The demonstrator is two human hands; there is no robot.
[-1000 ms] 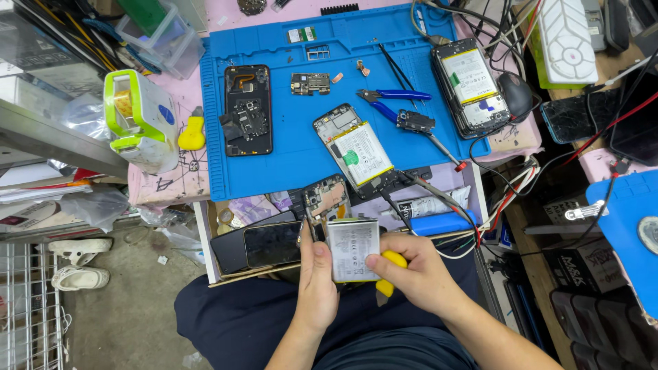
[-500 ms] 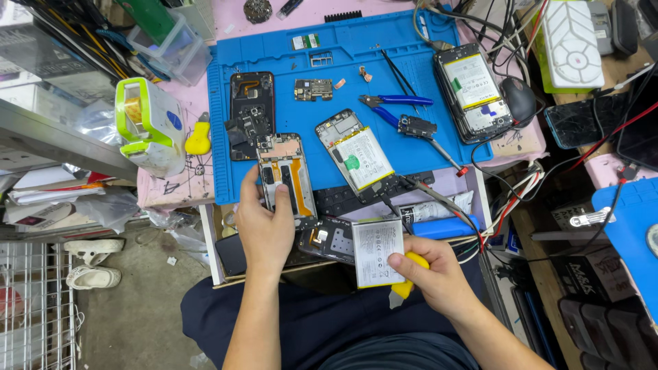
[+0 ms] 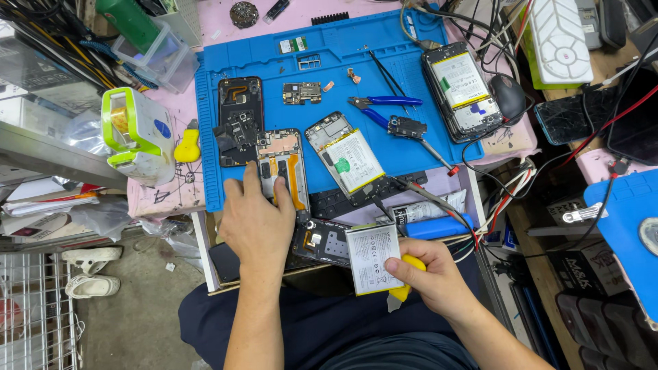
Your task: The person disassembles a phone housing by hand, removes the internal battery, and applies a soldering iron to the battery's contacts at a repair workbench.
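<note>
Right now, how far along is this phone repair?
Done: the battery is out, held with a yellow tool in the right hand. In hand: the left hand rests on the opened phone frame on the blue mat. Left: circuit board and parts lie loose, unassembled.

Blue work mat (image 3: 411, 147) carries opened phones (image 3: 462, 89), pliers (image 3: 384, 103), circuit board (image 3: 301, 92)

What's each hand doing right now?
Left hand: open, fingers resting on the phone frame.
Right hand: closed, holding the battery and a yellow tool.
</note>
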